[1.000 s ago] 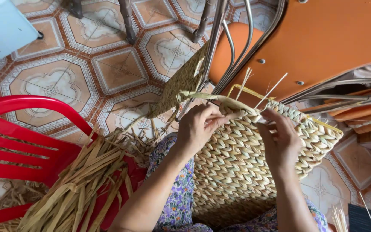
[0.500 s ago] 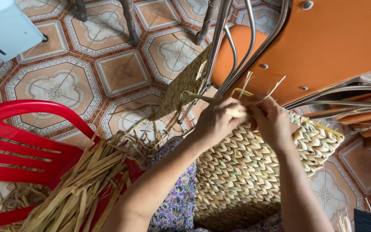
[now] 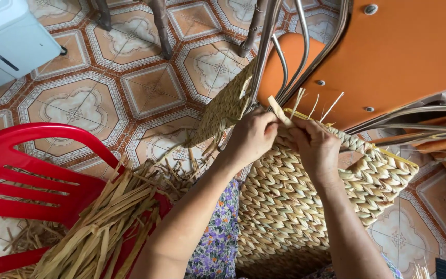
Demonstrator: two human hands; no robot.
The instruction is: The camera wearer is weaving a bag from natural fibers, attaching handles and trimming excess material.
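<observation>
A woven straw basket (image 3: 295, 206) rests on my lap, its rim turned away from me. My left hand (image 3: 251, 137) pinches a flat straw strand (image 3: 280, 110) at the rim. Right beside it, my right hand (image 3: 316, 147) grips the rim and the same strands, fingers curled. Several loose strand ends (image 3: 316, 103) stick up from the rim between the two hands. A woven flap (image 3: 223, 111) of the same material hangs off to the left of my left hand.
A red plastic chair (image 3: 37, 175) at left carries a bundle of dried straw strips (image 3: 104, 227). Orange stacked chairs with metal legs (image 3: 388, 57) loom at upper right. A white appliance (image 3: 6, 41) stands at top left on the patterned tile floor (image 3: 145, 88).
Both hands have drawn closer together at the basket rim, and the view has shifted slightly so the basket sits lower right.
</observation>
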